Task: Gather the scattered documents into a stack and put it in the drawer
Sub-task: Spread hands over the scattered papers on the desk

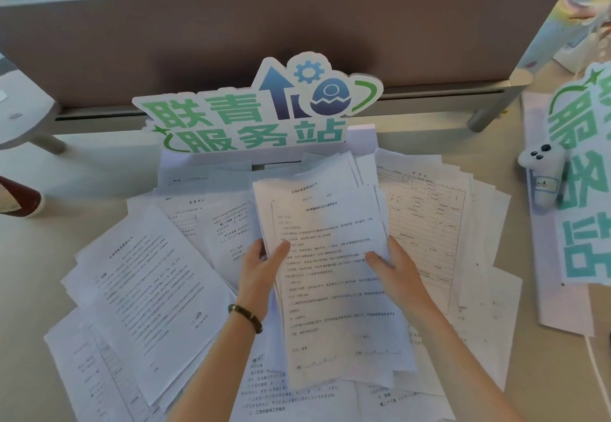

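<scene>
Gripping the partial stack (330,276) by its side edges, the left hand (261,266) and right hand (393,266) hold it lengthwise away from the person; loose documents (145,289) fan leftward on the worktop (29,256), nearer the left hand

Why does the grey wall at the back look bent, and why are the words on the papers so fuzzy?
Head view: the wide lens bows the grey desk divider panel; the print on the white paper bundle between the left hand and right hand is soft, too blurred to read; light is even, shadows faint.
</scene>
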The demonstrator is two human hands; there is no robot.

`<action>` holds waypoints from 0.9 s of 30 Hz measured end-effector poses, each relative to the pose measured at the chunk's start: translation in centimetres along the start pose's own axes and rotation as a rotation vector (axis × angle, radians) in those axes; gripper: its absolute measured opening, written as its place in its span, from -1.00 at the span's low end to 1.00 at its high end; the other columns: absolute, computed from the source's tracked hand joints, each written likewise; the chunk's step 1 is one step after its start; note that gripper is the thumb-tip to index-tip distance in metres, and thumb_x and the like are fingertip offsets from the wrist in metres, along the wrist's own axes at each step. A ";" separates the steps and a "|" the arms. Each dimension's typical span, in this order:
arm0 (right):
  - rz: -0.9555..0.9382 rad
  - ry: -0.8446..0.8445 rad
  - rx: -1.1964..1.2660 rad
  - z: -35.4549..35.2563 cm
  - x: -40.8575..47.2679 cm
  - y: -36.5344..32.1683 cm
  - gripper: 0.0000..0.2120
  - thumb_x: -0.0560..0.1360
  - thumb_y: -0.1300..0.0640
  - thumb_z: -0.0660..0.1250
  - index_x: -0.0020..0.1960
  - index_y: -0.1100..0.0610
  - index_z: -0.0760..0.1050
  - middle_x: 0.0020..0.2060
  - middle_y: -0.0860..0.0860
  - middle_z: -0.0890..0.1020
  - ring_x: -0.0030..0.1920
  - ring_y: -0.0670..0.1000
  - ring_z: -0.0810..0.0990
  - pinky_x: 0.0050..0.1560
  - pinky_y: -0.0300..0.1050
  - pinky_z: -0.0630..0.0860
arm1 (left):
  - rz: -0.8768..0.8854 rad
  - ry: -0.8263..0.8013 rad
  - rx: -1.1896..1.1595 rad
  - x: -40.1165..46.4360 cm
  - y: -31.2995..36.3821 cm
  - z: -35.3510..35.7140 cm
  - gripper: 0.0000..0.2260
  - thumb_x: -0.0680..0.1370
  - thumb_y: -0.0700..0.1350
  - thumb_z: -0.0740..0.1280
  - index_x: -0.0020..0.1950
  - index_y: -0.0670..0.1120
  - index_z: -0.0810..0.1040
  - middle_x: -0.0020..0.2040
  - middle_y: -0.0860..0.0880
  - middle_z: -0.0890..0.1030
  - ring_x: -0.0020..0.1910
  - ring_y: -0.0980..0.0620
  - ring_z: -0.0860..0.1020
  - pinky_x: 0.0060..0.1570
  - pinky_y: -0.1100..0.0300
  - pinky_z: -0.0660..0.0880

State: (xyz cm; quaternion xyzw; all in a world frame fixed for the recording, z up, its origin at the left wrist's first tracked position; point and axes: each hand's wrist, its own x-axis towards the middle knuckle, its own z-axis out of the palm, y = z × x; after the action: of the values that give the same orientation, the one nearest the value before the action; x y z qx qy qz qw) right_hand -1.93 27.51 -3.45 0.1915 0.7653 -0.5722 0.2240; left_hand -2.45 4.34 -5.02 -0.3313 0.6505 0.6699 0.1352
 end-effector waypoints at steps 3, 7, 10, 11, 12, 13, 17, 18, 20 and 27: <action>0.004 0.000 0.014 -0.3 0.4 0.4 -0.87 0.63 0.07 0.26 0.15 -0.09 0.47 0.08 -0.13 0.64 0.12 -0.04 0.60 0.22 0.00 0.53 | 0.032 -0.015 0.089 0.5 0.4 -0.3 -0.81 0.57 -0.17 0.38 0.17 -0.11 0.60 0.07 -0.04 0.71 0.03 -0.02 0.69 0.06 0.02 0.63; -0.012 -0.012 0.070 -0.4 1.1 0.5 -0.82 0.60 0.10 0.31 0.15 -0.13 0.52 0.00 -0.24 0.68 -0.01 -0.19 0.67 0.14 -0.02 0.60 | 0.054 -0.011 0.183 1.3 0.3 -0.4 -0.93 0.55 -0.13 0.41 -0.01 0.03 0.65 -0.12 0.08 0.74 -0.06 0.01 0.70 -0.06 0.08 0.64; -0.032 -0.031 0.122 -0.1 1.6 0.7 -0.80 0.59 0.13 0.34 0.17 -0.09 0.57 0.00 -0.21 0.70 -0.01 -0.16 0.69 0.14 0.01 0.61 | 0.135 0.025 0.343 1.9 0.0 -0.3 -0.93 0.52 -0.07 0.44 -0.11 0.12 0.64 -0.16 0.10 0.72 -0.08 0.01 0.70 -0.04 0.00 0.65; -0.040 -0.035 0.131 0.0 1.8 0.8 -0.80 0.59 0.13 0.34 0.18 -0.08 0.57 0.01 -0.20 0.71 0.00 -0.15 0.69 0.15 0.02 0.60 | 0.160 0.028 0.358 2.0 -0.1 -0.3 -0.92 0.52 -0.06 0.45 -0.10 0.14 0.64 -0.14 0.11 0.72 -0.09 0.02 0.70 -0.04 -0.02 0.65; -0.054 -0.038 0.139 0.1 2.0 1.0 -0.80 0.59 0.13 0.34 0.18 -0.09 0.57 0.02 -0.20 0.70 0.01 -0.15 0.69 0.15 0.02 0.60 | 0.182 0.026 0.351 2.1 -0.2 -0.2 -0.92 0.52 -0.05 0.45 -0.08 0.16 0.63 -0.14 0.12 0.72 -0.09 0.04 0.70 -0.05 -0.01 0.65; -0.067 -0.042 0.150 0.2 2.3 1.1 -0.80 0.60 0.12 0.32 0.18 -0.10 0.56 0.02 -0.21 0.70 0.01 -0.15 0.69 0.16 0.03 0.60 | 0.202 0.018 0.333 2.1 -0.2 -0.3 -0.91 0.52 -0.06 0.44 -0.05 0.15 0.63 -0.13 0.13 0.73 -0.09 0.06 0.70 -0.07 0.02 0.65; -0.167 -0.099 0.068 0.3 3.2 2.0 -0.81 0.62 0.03 0.27 0.21 -0.18 0.46 0.10 -0.23 0.66 0.10 -0.13 0.65 0.20 0.09 0.56 | 0.268 -0.044 0.267 2.0 -0.3 -0.4 -0.84 0.56 -0.09 0.39 0.13 -0.01 0.64 -0.05 0.05 0.74 -0.06 0.02 0.71 -0.13 0.05 0.66; -0.189 -0.118 0.045 0.3 3.4 2.2 -0.80 0.63 0.03 0.27 0.22 -0.19 0.44 0.12 -0.23 0.65 0.12 -0.12 0.65 0.20 0.11 0.56 | 0.284 -0.047 0.263 2.1 -0.4 -0.4 -0.83 0.57 -0.10 0.38 0.14 -0.02 0.64 -0.04 0.04 0.74 -0.06 0.02 0.71 -0.10 0.01 0.66; -0.217 -0.153 0.035 0.3 3.8 2.6 -0.76 0.62 0.04 0.28 0.24 -0.22 0.43 0.14 -0.23 0.65 0.14 -0.09 0.65 0.18 0.15 0.57 | 0.324 -0.041 0.273 2.3 -0.8 -0.3 -0.86 0.57 -0.11 0.37 0.12 0.02 0.63 -0.03 0.06 0.73 -0.06 0.03 0.71 -0.05 -0.03 0.65; -0.343 -0.154 0.145 0.0 3.9 3.4 -0.72 0.60 0.19 0.31 0.25 -0.07 0.47 0.09 -0.11 0.70 0.06 0.02 0.70 0.03 0.11 0.65 | 0.528 -0.013 0.283 2.9 -2.1 -0.6 -0.76 0.57 -0.13 0.38 0.23 0.00 0.58 0.06 0.09 0.70 0.02 0.07 0.68 0.07 -0.06 0.62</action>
State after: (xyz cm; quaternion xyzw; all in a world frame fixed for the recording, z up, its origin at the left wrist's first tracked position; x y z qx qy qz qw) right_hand -3.31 28.53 -8.31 0.0298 0.7243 -0.6684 0.1667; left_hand -3.16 3.25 -8.36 -0.1242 0.8003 0.5865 0.0053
